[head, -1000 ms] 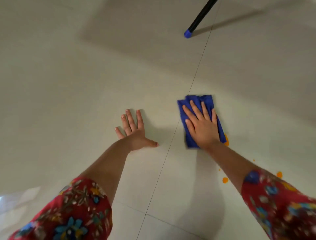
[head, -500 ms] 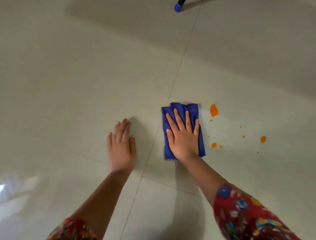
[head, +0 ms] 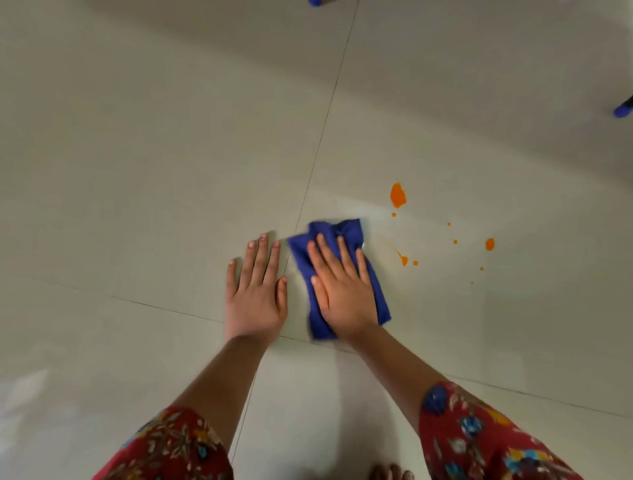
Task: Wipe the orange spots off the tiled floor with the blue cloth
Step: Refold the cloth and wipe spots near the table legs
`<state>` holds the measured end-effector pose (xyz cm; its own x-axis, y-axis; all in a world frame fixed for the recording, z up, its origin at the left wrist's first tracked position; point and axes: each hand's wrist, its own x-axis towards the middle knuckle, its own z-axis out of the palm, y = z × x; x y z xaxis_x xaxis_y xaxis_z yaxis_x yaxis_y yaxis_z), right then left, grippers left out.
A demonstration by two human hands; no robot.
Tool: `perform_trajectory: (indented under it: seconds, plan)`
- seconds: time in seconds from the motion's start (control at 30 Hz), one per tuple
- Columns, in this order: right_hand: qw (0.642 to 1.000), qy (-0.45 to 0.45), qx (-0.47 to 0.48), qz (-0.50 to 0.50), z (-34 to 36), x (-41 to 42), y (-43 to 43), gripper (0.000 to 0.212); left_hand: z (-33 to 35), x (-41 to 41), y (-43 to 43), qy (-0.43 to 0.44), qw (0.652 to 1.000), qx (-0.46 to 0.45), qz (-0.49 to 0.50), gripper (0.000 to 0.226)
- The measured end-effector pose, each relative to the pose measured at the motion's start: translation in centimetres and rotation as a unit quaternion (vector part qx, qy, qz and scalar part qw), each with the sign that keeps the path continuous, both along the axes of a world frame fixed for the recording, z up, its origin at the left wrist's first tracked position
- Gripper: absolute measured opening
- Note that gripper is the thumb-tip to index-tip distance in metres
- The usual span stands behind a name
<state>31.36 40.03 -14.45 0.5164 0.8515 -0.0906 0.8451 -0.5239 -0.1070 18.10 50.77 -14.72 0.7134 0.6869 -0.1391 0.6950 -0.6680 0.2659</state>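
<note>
A folded blue cloth (head: pixel 346 233) lies on the pale tiled floor (head: pixel 154 178), just right of a grout line. My right hand (head: pixel 342 291) presses flat on top of it, fingers spread. My left hand (head: pixel 255 291) rests flat on the bare tile right beside it, holding nothing. Orange spots lie to the right of the cloth: a large blob (head: pixel 397 195), a smeared drop (head: pixel 403 259) nearest the cloth, another drop (head: pixel 489 244) further right, and several tiny specks around them. A faint wet streak runs from the cloth's edge toward the smeared drop.
Blue-tipped dark legs touch the floor at the top edge (head: pixel 315 2) and the right edge (head: pixel 622 110). My toes (head: pixel 390 472) show at the bottom edge. Red floral sleeves cover both upper arms.
The view has tilted, so the spots now sit higher and further right. The cloth has crumpled at its far end, and the drop nearest it is smeared. My left hand is closer to the cloth.
</note>
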Motion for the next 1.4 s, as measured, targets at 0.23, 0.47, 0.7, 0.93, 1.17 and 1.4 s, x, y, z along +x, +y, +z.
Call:
perform_trajectory:
  seconds: [0.23,0.47,0.7,0.93,1.17,1.4]
  plan:
    - [0.996,-0.011,-0.046,-0.080,0.9,5.1,-12.1,0.054,0.3,-0.2,-0.4,-0.012,1.000,-0.012,-0.007,0.059]
    - [0.998,0.024,-0.047,-0.034,0.6,0.8,-13.2,0.052,1.5,1.7,-5.4,-0.025,0.995,-0.058,-0.075,0.059]
    - [0.982,0.025,-0.089,-0.163,1.3,8.1,-18.8,0.052,1.4,5.1,-9.2,0.064,0.990,-0.077,-0.098,0.069]
    - [0.991,0.046,-0.049,-0.114,1.4,4.1,-22.2,0.052,1.3,9.1,-10.0,0.077,0.985,-0.098,-0.123,0.080]
    - [0.949,0.028,-0.043,-0.312,0.8,11.4,-18.1,0.055,0.6,9.4,-10.6,0.084,0.986,-0.076,-0.124,0.089]
    - [0.982,0.044,-0.043,-0.177,1.1,8.7,-26.9,0.056,0.9,9.4,-10.5,0.096,0.984,-0.084,-0.121,0.090]
